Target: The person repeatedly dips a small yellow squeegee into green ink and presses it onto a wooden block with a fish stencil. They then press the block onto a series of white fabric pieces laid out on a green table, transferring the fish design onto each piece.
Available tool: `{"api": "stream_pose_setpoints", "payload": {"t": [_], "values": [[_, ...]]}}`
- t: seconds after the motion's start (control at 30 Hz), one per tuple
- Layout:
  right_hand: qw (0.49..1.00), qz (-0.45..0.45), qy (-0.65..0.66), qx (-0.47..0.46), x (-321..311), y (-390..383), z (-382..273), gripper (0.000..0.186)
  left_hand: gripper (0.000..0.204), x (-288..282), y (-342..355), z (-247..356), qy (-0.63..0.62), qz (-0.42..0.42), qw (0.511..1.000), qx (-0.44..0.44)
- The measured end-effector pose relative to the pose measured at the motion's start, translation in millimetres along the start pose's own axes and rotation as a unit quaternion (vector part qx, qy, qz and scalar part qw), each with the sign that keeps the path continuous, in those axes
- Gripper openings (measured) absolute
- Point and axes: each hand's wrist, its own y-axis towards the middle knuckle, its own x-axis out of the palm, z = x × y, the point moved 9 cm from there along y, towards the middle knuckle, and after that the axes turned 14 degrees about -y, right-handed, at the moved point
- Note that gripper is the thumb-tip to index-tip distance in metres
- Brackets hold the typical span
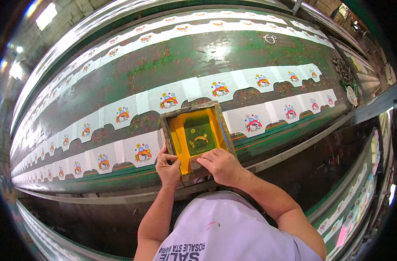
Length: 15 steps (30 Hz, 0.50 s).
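A wooden-framed printing screen (214, 109) lies over the near row of white fabric pieces (102, 162), with yellow ink around a dark green panel bearing a small rainbow-and-flower design. My left hand (167, 169) grips the screen's lower left corner, fingers curled round the frame. My right hand (220, 167) is closed over a narrow squeegee (194, 164) at the screen's near end, its fingers bent over the bar. The pieces beside the screen carry colourful prints of a white cartoon character with a rainbow.
A long green table (216, 52) holds further rows of printed pieces. A pale looped object (270, 39) lies at the back. A pale round item (351, 95) sits at the right beside a dark cluttered pile (343, 71). Another rack of printed pieces (350, 195) runs along the lower right.
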Motion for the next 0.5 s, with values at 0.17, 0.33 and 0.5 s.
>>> {"api": "stream_pose_setpoints", "payload": {"t": [0.17, 0.33, 0.5], "values": [[0.999, -0.01, 0.038, 0.008, -6.7, 0.5, 9.0, 0.036, 0.017, -0.6, -0.2, -4.4, -0.032, 0.004, 0.999, -0.016], [1.0, 0.016, 0.017, 0.001, -5.7, -13.4, -1.2, 0.037, 0.018, 0.0, -2.7, -3.4, -0.011, 0.002, 1.0, -0.025], [0.998, 0.052, -0.018, 0.001, 2.1, -9.6, 1.8, 0.037, 0.016, 1.4, -2.7, -0.5, -0.005, -0.001, 1.0, -0.021]]}}
